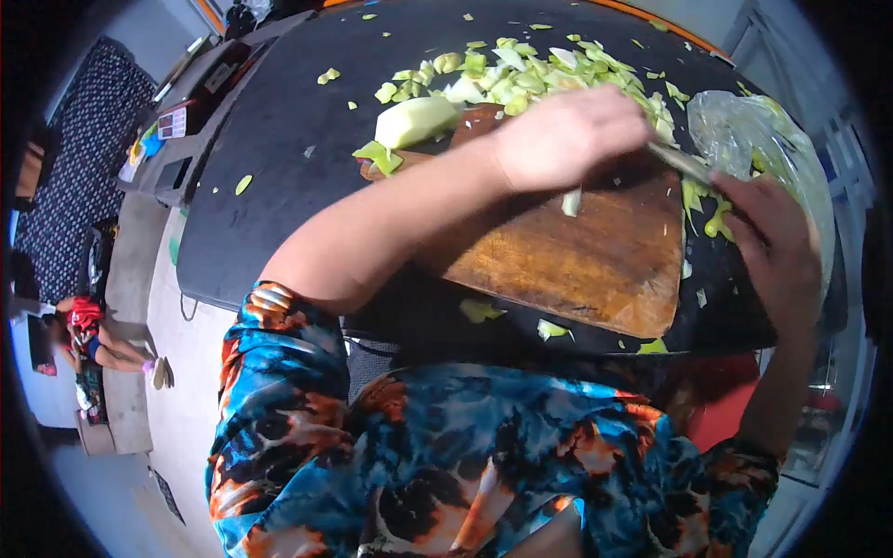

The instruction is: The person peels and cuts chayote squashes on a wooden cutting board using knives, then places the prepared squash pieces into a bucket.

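My right hand is closed around the handle end of a knife at the right of the cutting board. The blade points left, toward my left hand. That hand hangs over the board with its fingers curled down at the blade's far end, slightly blurred; its fingertips are hidden. Below it lies the brown wooden cutting board, with a small pale piece near its middle. A peeled pale-green vegetable sits beyond my left forearm, at the board's far left edge.
Heaped green peelings and cut pieces lie behind the board on the black table. A clear plastic bag stands at the right. Scraps dot the near edge. Another person sits far off at the left.
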Tool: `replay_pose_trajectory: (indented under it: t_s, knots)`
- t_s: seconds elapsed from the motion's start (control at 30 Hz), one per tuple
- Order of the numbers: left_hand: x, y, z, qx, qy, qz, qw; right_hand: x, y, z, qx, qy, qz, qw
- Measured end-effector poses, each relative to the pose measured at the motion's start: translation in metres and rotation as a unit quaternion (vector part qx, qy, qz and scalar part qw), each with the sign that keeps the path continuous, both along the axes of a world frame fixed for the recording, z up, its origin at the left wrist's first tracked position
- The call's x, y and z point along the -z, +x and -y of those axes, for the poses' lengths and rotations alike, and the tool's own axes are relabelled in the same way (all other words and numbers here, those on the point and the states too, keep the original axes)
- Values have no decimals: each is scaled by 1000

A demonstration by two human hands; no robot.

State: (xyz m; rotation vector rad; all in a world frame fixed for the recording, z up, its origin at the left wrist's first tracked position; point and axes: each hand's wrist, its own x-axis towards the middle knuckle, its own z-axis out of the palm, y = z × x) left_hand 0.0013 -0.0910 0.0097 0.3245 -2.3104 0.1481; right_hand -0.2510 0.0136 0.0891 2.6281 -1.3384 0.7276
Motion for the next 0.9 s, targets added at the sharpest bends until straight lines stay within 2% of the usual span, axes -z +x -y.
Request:
replay_pose_trajectory:
  t_s: [0.03,0.07,0.13,0.17,0.27,0.33,0.37,0.53,0.63,0.73,0.8,0.9]
  knots:
    - [2,10,13,-7,17,17,1000,-2,-5,-2,-2,-22,8,1000]
    - [7,19,22,-56,-16,9,998,-4,-10,-5,10,-9,12,1000]
    - [9,34,33,-89,-6,37,995,-8,-15,-8,30,16,19,999]
    - [14,29,37,-116,-10,-4,993,-6,-14,-7,22,14,10,1000]
    - [-18,-3,-5,42,0,-69,997,2,-4,-6,11,11,-8,1000]
    - [-17,-20,-20,97,60,10,993,2,4,-1,1,17,-19,1000]
    - [-16,-23,-26,81,83,2,993,3,6,-2,0,13,-24,1000]
    - [-15,-16,-21,57,55,-1,997,3,11,3,-12,-7,-48,999]
    - [-10,-23,-31,33,70,-32,996,7,13,5,-26,-56,-121,991]
    - [-12,-29,-40,-18,84,-28,996,19,15,12,-43,-70,-64,995]
    - [-19,-29,-43,-54,72,-4,996,18,13,15,16,-19,-67,997]
    - [-30,-25,-41,-8,37,9,999,19,6,31,61,-13,-59,996]
